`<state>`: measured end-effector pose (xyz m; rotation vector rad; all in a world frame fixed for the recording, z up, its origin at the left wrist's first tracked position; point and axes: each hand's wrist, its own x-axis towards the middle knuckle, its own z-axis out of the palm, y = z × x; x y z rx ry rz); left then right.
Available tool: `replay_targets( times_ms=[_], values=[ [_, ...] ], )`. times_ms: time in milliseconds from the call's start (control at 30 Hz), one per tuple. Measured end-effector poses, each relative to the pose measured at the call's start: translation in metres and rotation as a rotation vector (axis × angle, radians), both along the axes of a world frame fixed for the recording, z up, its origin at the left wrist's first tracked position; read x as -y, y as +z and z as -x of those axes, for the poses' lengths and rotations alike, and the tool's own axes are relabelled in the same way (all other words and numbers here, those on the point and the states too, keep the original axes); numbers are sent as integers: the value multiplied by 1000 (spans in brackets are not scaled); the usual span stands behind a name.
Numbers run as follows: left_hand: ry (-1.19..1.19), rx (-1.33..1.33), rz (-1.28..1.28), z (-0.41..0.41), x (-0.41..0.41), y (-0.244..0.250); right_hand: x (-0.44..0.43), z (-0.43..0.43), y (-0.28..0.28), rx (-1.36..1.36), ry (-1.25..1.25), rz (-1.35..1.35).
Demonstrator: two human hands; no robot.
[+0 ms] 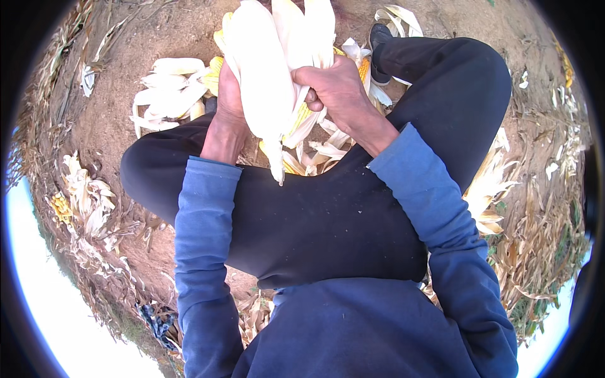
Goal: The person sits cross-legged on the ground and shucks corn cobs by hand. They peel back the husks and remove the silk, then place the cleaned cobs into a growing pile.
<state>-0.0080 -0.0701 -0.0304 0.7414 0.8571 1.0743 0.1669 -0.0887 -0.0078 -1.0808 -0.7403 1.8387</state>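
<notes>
My hands are raised between my bent knees, around a bunch of maize cobs with pale husks (264, 71). My left hand (230, 92) grips the bunch from its left side, its fingers mostly hidden behind the broad husk. On the right, my right hand (338, 90) pinches a strip of husk (314, 35) between thumb and curled fingers. Yellow kernels (298, 118) show beneath the husks. A husk-covered stem end (279, 165) hangs down over my lap. Overexposure hides detail on the husks.
Husked-over cobs (165, 92) are piled on the soil beyond my left knee. Orange cobs (364, 68) and loose husks (331, 146) are between my legs. Dry husks (489, 184) stand beside my right thigh. Yellow cobs (61, 208) lie far left.
</notes>
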Motion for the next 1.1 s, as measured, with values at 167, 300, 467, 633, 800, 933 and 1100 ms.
replay_targets(
  times_ms=[167, 300, 467, 633, 800, 933, 1100],
  values=[
    [3, 10, -6, 1, 1, 1, -2, -2, 0, 168, 74, -33],
    [-11, -82, -34, 4, 0, 5, -7, -6, 9, 291, 161, -46],
    [-9, -288, -222, 1, 1, -2, -9, -10, 6, 268, 197, -41],
    [-97, -402, -186, -1, -1, 6, -12, -9, -7, 335, 202, -47],
    [-69, -563, -166, -7, -2, 3, -10, -1, -2, 459, 146, -4],
    [-61, -510, -78, -10, -1, 10, -9, -1, -8, 475, 163, -20],
    [-137, -536, -212, -4, 0, 10, -7, -2, -10, 409, 172, -1]
  ],
)
